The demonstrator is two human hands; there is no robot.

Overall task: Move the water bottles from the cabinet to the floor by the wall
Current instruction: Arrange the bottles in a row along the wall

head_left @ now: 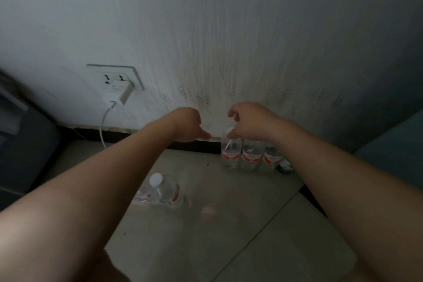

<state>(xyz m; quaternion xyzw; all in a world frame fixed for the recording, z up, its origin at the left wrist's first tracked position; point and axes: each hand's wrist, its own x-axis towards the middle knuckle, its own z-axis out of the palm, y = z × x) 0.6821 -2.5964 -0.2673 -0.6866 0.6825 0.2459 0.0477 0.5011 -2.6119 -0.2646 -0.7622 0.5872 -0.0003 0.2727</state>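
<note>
Curling fingers atop the upright end bottle [231, 153], right hand [248, 121] is maybe gripping, can't tell; loose empty left hand [190, 125] is hanging nearer the fallen bottle [167, 192].

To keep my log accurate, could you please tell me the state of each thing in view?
Three clear plastic water bottles with red labels: upright, in a row at the wall.
Clear plastic bottle with white cap: lying on the floor tiles.
Green-labelled bottle: beside the row, partly hidden.
White charger: plugged into the wall socket.
Left hand: nothing seen in it.
Right hand: curled over the leftmost bottle's cap; grip unclear.
</note>
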